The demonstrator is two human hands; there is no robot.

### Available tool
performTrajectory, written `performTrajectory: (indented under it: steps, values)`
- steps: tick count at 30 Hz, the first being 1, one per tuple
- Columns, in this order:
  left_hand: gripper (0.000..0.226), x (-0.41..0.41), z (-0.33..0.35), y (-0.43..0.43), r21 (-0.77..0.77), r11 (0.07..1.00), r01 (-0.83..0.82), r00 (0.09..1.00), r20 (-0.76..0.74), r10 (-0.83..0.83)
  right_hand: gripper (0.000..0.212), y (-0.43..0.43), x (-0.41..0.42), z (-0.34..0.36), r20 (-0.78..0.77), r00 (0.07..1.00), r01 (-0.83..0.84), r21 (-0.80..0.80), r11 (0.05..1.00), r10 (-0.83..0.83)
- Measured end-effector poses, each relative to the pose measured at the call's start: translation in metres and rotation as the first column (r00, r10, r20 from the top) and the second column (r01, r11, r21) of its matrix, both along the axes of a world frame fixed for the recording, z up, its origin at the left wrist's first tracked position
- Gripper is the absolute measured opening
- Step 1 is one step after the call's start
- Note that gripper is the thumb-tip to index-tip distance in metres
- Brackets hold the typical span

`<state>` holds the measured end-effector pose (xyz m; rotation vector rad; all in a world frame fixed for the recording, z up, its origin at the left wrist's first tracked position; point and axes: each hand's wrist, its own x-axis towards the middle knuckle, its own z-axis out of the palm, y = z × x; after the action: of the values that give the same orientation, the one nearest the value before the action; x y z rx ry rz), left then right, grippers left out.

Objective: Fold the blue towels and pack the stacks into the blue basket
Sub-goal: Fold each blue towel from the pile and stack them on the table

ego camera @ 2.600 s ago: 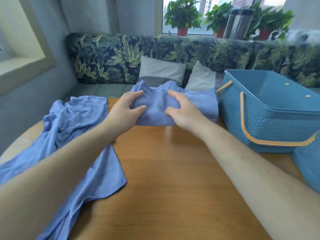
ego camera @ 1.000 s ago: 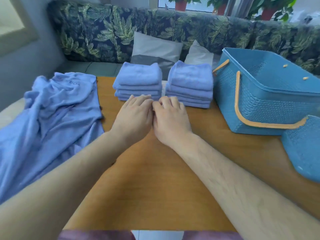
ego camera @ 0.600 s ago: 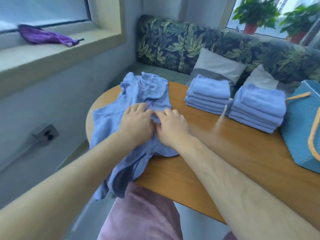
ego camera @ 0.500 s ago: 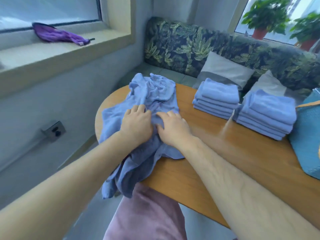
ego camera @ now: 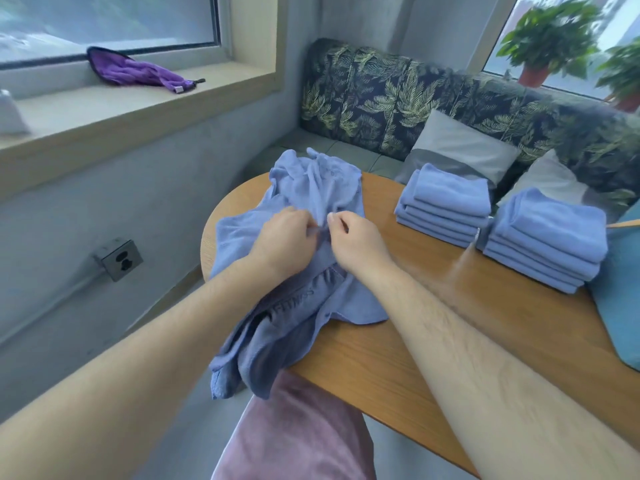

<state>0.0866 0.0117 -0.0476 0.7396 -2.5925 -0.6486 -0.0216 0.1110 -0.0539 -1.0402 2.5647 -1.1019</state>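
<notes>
Both hands meet knuckle to knuckle over the loose blue towel (ego camera: 313, 188), which lies crumpled on the left end of the desk (ego camera: 467, 327). The left hand (ego camera: 285, 239) has its fingers curled down into the cloth and bunches a fold. The right hand (ego camera: 358, 245), just beside it, is curled too and pinches the same raised ridge of fabric between thumb and fingers. The towel spreads beyond the hands towards the sofa (ego camera: 388, 95). On the near side it runs under both wrists and spills over the desk edge, hanging down past a pink trouser leg (ego camera: 298, 434). Pale lettering shows on a darker band below the left wrist. Whether the heap is one towel or several I cannot tell from the folds. To the right of the right hand, well apart from it, stands the first stack (ego camera: 446, 206) of folded blue towels. The second stack (ego camera: 547, 237) sits just beside that one, farther right. Beyond the second stack, at the frame's right edge, is the blue basket (ego camera: 623, 299), only partly in view. Far left of the left hand, a purple cloth (ego camera: 135, 69) lies on the windowsill (ego camera: 104, 109), and a wall socket (ego camera: 117, 259) sits below.
</notes>
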Motion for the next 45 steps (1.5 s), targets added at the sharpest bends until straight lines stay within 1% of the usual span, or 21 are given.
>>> performTrajectory:
  steps: [2,3,5,6,8,9,11,13,14,17,21,24,27,29,30,32,34,36,38,39,45]
  values:
    - [0.019,0.010,0.004,0.025,0.029,0.989,0.147,0.988,-0.044,-0.146,0.050,0.003,0.000,0.008,0.209,0.975,0.094,-0.089,0.992,-0.074]
    - [0.017,0.015,0.005,0.037,0.049,0.977,0.205,0.978,-0.050,-0.203,0.047,0.007,0.001,0.010,0.303,0.948,0.143,-0.115,0.983,-0.102]
    - [0.015,0.018,0.005,0.052,0.094,0.953,0.289,0.956,-0.079,-0.282,0.021,0.017,-0.001,0.011,0.432,0.892,0.225,-0.175,0.958,-0.131]
    - [0.016,0.017,0.006,0.055,0.115,0.945,0.306,0.950,-0.095,-0.296,0.017,0.024,-0.001,0.010,0.452,0.881,0.250,-0.196,0.948,-0.138]
    - [0.018,0.010,0.010,0.056,0.122,0.949,0.292,0.953,-0.118,-0.278,0.037,0.040,-0.001,0.008,0.470,0.871,0.275,-0.223,0.935,-0.144]
    - [0.019,0.005,0.011,0.056,0.086,0.959,0.269,0.958,-0.131,-0.257,0.039,0.050,-0.001,0.008,0.474,0.868,0.286,-0.234,0.929,-0.148]
    - [0.019,-0.009,0.010,0.056,-0.055,0.976,0.209,0.971,-0.108,-0.214,0.032,0.072,0.000,0.005,0.475,0.869,0.300,-0.286,0.910,-0.137]
    - [0.028,-0.022,0.005,0.065,-0.192,0.961,0.198,0.980,0.013,-0.199,0.027,0.098,0.000,-0.001,0.440,0.885,0.326,-0.349,0.878,-0.154]
    - [0.030,-0.028,0.001,0.073,-0.223,0.947,0.231,0.973,0.075,-0.219,0.027,0.113,0.001,-0.005,0.413,0.896,0.332,-0.376,0.865,-0.164]
    - [0.024,-0.041,-0.016,0.116,-0.223,0.907,0.358,0.932,0.151,-0.330,0.031,0.164,0.004,-0.011,0.350,0.913,0.352,-0.409,0.842,-0.212]
    - [0.028,-0.039,-0.041,0.187,-0.165,0.856,0.489,0.870,0.163,-0.465,0.034,0.240,0.005,-0.027,0.341,0.874,0.457,-0.339,0.822,-0.346]
    - [0.018,-0.029,-0.057,0.225,-0.154,0.833,0.532,0.845,0.163,-0.509,0.041,0.286,0.010,-0.041,0.440,0.794,0.568,-0.293,0.769,-0.418]
    - [0.025,-0.019,-0.065,0.246,-0.244,0.830,0.502,0.864,0.185,-0.469,0.044,0.309,0.016,-0.053,0.576,0.674,0.684,-0.250,0.686,-0.463]
    - [0.030,-0.014,-0.065,0.252,-0.262,0.837,0.480,0.877,0.145,-0.458,0.040,0.317,0.021,-0.058,0.656,0.613,0.703,-0.199,0.683,-0.440]
    - [0.029,-0.013,-0.063,0.253,-0.230,0.850,0.473,0.881,0.111,-0.460,0.034,0.319,0.023,-0.060,0.706,0.600,0.682,-0.206,0.701,-0.377]
    - [0.023,-0.015,-0.058,0.250,-0.078,0.901,0.427,0.904,0.007,-0.428,0.021,0.320,0.029,-0.057,0.769,0.598,0.623,-0.271,0.734,-0.224]
    - [0.019,-0.019,-0.053,0.243,0.035,0.943,0.331,0.943,-0.045,-0.329,0.018,0.319,0.031,-0.050,0.791,0.598,0.587,-0.324,0.742,-0.128]
    - [0.022,-0.025,-0.052,0.236,0.050,0.965,0.257,0.966,0.032,-0.258,0.015,0.317,0.030,-0.046,0.792,0.605,0.550,-0.349,0.759,-0.074]
    - [0.030,-0.031,-0.054,0.231,0.043,0.977,0.208,0.964,0.160,-0.212,0.013,0.316,0.031,-0.045,0.798,0.602,0.514,-0.347,0.784,-0.041]
    - [0.032,-0.033,-0.056,0.231,0.049,0.979,0.197,0.960,0.193,-0.203,0.015,0.316,0.031,-0.046,0.799,0.600,0.501,-0.338,0.796,-0.039]
    - [0.016,-0.035,-0.061,0.237,0.101,0.978,0.182,0.967,0.163,-0.196,0.017,0.309,0.031,-0.049,0.763,0.644,0.429,-0.298,0.853,-0.057]
